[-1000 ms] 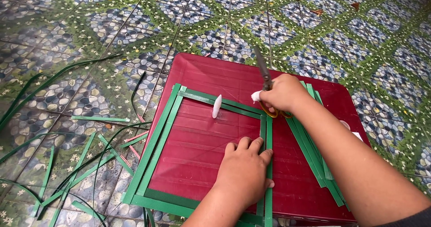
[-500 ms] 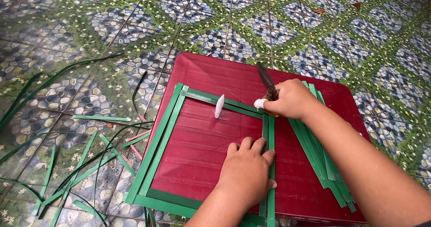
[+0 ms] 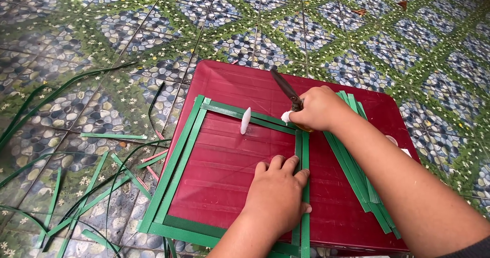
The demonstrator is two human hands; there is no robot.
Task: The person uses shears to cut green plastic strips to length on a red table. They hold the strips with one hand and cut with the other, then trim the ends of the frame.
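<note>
1. Since the earlier frames the knife has swung: its blade pointed nearly straight away from the person, and now it slants up and to the left; the right hand has shifted slightly along the board.
2. That right hand is closed in a fist round the knife's handle, at the upper right corner of a frame of green strips, seemingly so the blade can work where the strips meet.
3. The left hand lies flat, palm down and fingers spread, pressing on the paired upright strips of the frame's right side; this looks meant to keep them from sliding.
4. A small white piece lies just under the top strips; what it is I cannot tell.
5. A bundle of spare green strips rests on the board beneath the right forearm, within easy reach.
6. All sits on a dark red plastic board; round it is a tiled floor patterned with blue pebbles and green leaves, strewn at left with green offcuts.
</note>
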